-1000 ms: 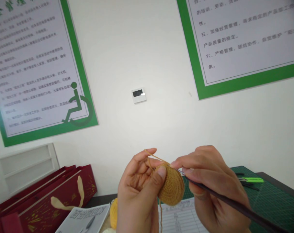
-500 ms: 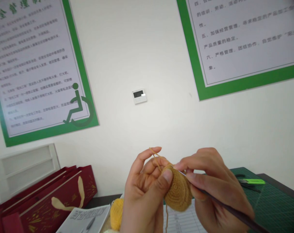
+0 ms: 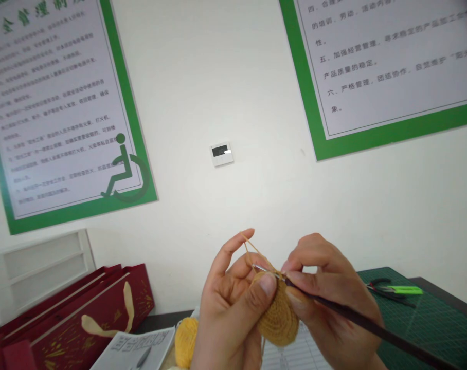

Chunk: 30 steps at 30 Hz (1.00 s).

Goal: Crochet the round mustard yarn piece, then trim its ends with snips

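Observation:
A round mustard-coloured crochet piece [image 3: 280, 321] hangs from my left hand [image 3: 233, 303], whose thumb pins its upper edge. A strand of yarn [image 3: 259, 252] loops over the raised left index finger and runs down to the work. My right hand [image 3: 329, 293] grips a crochet hook [image 3: 345, 312] with a dark handle, pinched between thumb and fingers. The hook's metal tip pokes out past the top edge of the crochet piece, pointing left toward the yarn.
A yellow yarn ball [image 3: 185, 339] and a booklet [image 3: 135, 349] lie left of my hands, by dark red gift bags [image 3: 102, 313]. A printed sheet [image 3: 295, 354] is below. On the green cutting mat [image 3: 422, 329] rest pliers [image 3: 391, 292] and a bright green tool [image 3: 409, 290].
The hook has pushed leftward, so its metal tip now shows beyond the crochet piece's edge. My right hand has shifted left, and the piece has tilted and dropped slightly.

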### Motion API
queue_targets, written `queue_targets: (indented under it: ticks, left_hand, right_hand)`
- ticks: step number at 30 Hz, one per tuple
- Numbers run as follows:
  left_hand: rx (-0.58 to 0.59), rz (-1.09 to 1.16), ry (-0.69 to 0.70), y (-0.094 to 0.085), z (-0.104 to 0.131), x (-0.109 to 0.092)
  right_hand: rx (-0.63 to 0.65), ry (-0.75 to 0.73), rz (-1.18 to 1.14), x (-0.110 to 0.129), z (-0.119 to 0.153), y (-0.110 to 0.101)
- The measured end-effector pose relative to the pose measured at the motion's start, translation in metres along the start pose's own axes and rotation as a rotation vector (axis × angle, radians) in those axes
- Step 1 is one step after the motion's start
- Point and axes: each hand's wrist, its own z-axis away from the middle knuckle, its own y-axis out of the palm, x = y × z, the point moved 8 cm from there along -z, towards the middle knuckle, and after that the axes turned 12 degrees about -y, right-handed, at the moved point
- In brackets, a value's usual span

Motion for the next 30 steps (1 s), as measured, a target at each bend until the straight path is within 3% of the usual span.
queue_targets:
  ticks: [5,9,11,14,18,22,26,30]
  left_hand:
    - [-0.099,-0.033,0.084,-0.002,0.003,-0.005]
    - [-0.150,-0.041,0.142,0.001,0.008,-0.005]
    - [-0.175,-0.079,0.198,0.003,0.011,-0.008]
    - [-0.169,-0.150,0.236,0.007,0.012,-0.011]
    - [-0.221,-0.229,0.260,0.004,0.014,-0.014]
    - [-0.263,-0.267,0.306,0.001,0.015,-0.019]
    - [-0.162,-0.179,0.221,0.001,0.011,-0.015]
    - [-0.090,-0.121,0.131,0.000,0.006,-0.011]
  right_hand:
    - [-0.013,-0.025,0.127,0.001,-0.001,-0.002]
    - [0.001,-0.220,0.457,0.024,-0.002,0.005]
    - [0.006,-0.238,0.499,0.028,-0.003,0.007]
    - [0.010,-0.118,0.379,0.021,-0.006,0.005]
    - [-0.163,0.038,0.149,0.010,-0.001,-0.009]
    - [-0.307,0.376,-0.044,-0.017,0.013,-0.015]
    - [-0.376,0.752,-0.350,-0.043,0.029,0.000]
    - [-0.414,0.940,-0.606,-0.053,0.038,0.018]
